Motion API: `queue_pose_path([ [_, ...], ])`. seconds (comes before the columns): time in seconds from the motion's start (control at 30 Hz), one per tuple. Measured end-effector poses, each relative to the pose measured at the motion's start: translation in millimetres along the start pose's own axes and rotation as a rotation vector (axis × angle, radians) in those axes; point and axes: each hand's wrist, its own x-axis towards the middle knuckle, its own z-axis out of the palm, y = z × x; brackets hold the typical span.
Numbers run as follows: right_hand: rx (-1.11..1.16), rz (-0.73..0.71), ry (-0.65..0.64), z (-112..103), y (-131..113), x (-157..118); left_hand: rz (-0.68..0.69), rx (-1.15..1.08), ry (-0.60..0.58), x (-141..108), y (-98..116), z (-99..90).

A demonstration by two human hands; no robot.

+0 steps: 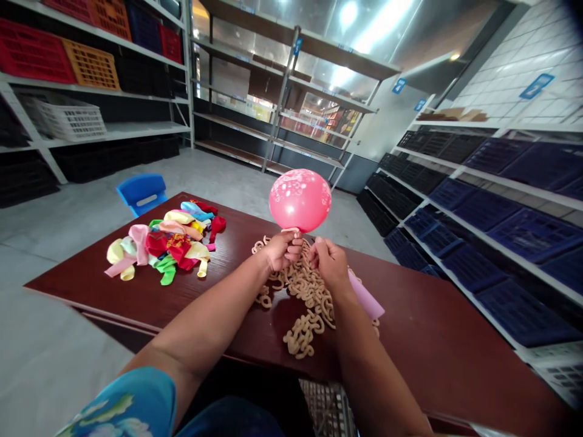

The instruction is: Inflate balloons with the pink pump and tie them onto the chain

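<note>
A blown-up pink balloon with pale printed spots stands above the table. My left hand is closed around its neck, just below the round body. A short beige strip shows at the top of that hand's fingers. Close beside it, my right hand is closed with the fingers curled in; what it holds, if anything, is hidden. Beneath both hands lies a heap of beige curled, rope-like pieces, some in a smaller clump nearer me. A lilac tube-shaped object lies by my right forearm, which partly covers it.
Several flat balloons in mixed colours are piled on the left of the dark red table. A blue chair stands behind it. Shelves with crates line the left, and more hold dark blue crates at right.
</note>
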Motion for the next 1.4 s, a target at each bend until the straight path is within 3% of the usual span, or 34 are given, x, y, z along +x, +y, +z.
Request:
queue_pose_path([
  [0.07,0.114,0.151,0.012,4.4,22.3,2.1,-0.049,-0.064,-0.031,-4.3,2.6,6.3],
  [0.13,0.302,0.249,-0.058,12.0,35.3,3.7,-0.097,-0.116,-0.052,-7.7,2.9,12.0],
  [0.33,0.769,0.242,-0.176,28.6,31.2,-3.7,-0.276,-0.24,-0.093,-12.5,-3.3,21.2],
  [0.5,0.754,0.198,-0.231,30.4,33.0,-7.0,-0.346,-0.251,-0.114,-11.9,-7.9,19.6],
  [0.7,0.468,0.211,-0.039,23.1,46.7,1.0,-0.301,-0.13,-0.068,-9.2,-1.0,11.9],
  [0.87,0.286,0.237,0.154,14.9,40.4,2.4,-0.105,0.225,0.139,-1.1,-3.7,2.2],
  [1.17,-0.025,0.018,0.047,8.4,35.1,-3.6,0.218,1.305,0.595,10.5,-11.6,-14.1],
  [1.3,-0.073,-0.06,-0.046,4.0,30.6,-4.0,0.317,1.62,0.591,10.0,-15.7,-11.7],
  [1.4,-0.187,-0.244,0.013,-0.6,25.1,-2.9,0.36,1.669,0.531,10.6,-24.7,-8.3],
])
